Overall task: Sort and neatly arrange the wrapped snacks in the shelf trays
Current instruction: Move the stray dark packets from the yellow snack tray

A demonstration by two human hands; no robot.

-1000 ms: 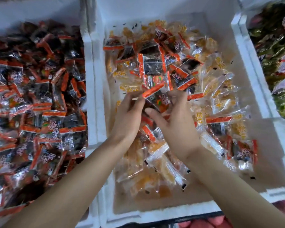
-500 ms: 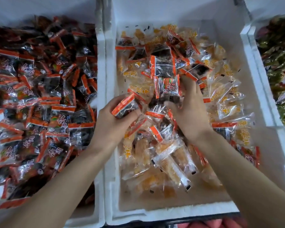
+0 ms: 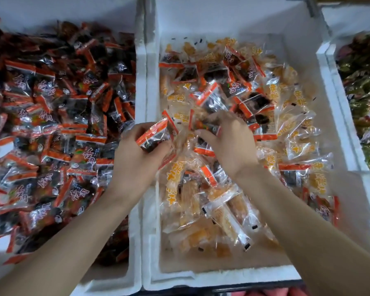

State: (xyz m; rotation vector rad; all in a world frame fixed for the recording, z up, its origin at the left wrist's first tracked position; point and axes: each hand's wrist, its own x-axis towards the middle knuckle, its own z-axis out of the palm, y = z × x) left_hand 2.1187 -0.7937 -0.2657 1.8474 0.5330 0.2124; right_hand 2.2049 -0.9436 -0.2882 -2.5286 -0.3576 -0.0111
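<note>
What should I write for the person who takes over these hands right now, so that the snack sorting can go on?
Left hand: holds one dark packet over the left edge of the middle tray.
Right hand: its fingers are curled in the middle pile and seem to pinch a second dark packet.
Done: the left tray shows only dark snacks.
Left: many stray dark packets lie mixed among the yellow packets in the middle tray. Move them to the left tray, then tidy both.

"黄桃" on a clear wrapper [image 3: 272, 94]
</note>
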